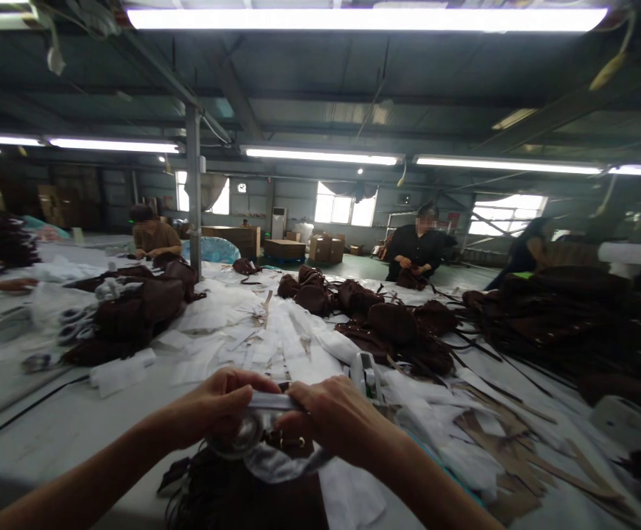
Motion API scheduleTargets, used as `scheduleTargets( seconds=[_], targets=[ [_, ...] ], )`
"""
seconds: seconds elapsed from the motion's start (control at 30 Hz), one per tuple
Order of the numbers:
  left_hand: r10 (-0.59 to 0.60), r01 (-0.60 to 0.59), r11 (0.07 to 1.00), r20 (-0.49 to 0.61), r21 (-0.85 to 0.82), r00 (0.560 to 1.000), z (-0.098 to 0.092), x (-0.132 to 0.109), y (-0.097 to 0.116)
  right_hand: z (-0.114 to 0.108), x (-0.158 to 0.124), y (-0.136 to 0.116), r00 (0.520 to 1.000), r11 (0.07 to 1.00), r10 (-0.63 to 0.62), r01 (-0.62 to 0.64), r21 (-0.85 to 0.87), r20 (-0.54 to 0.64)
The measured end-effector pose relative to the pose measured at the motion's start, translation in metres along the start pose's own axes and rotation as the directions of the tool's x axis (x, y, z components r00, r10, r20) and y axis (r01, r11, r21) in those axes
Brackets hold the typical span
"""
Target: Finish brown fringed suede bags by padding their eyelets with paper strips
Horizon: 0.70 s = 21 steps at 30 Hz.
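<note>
A pale flat strip point(273, 401) runs between my two hands, just above the table's near side. My left hand point(218, 405) is closed on its left end, thumb on top. My right hand point(334, 412) grips the right end, fingers curled. Right below my left fingers is a clear, shiny round thing point(241, 434), its kind hard to make out. Crumpled translucent wrapping point(281, 467) hangs under the strip. Beneath lies a dark brown leather-like piece point(259, 497), with small gold-coloured metal fittings point(292, 442) showing between my hands.
Dark brown bags point(391, 324) lie in heaps across the white table, with a tall pile point(552, 316) at right. Brown straps and scraps point(497, 456) and white sheets point(215, 316) are scattered about. A co-worker point(416, 246) stands across the table; another point(154, 235) bends at the left.
</note>
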<state>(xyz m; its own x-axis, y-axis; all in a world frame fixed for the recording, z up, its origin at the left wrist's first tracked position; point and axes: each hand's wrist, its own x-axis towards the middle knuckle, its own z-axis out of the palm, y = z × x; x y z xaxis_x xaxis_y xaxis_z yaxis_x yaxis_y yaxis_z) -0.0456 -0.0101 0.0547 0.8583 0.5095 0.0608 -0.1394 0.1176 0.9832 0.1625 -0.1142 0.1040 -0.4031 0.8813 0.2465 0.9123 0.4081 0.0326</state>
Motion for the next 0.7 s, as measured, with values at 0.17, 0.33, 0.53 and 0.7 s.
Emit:
scheduleTargets(
  seconds=[0.17,0.33,0.53,0.7],
  targets=[
    [0.011,-0.016,0.995,-0.056,-0.098,0.998,-0.018,-0.016,-0.01,-0.003,-0.009,0.006,1.0,1.0,0.004,-0.003,-0.018,0.025],
    [0.03,-0.06,0.981,-0.158,-0.183,0.987,-0.025,-0.034,-0.01,0.0,-0.021,0.008,1.0,1.0,0.0,0.0,0.002,0.013],
    [0.052,-0.212,0.869,-0.343,-0.448,0.938,-0.008,-0.026,-0.008,0.069,-0.019,-0.017,0.991,0.922,0.062,-0.013,0.387,-0.115],
    [0.036,-0.277,0.806,-0.424,-0.523,0.905,0.001,-0.003,-0.013,0.093,-0.006,-0.026,0.931,0.734,0.286,-0.061,0.676,-0.227]
  ],
)
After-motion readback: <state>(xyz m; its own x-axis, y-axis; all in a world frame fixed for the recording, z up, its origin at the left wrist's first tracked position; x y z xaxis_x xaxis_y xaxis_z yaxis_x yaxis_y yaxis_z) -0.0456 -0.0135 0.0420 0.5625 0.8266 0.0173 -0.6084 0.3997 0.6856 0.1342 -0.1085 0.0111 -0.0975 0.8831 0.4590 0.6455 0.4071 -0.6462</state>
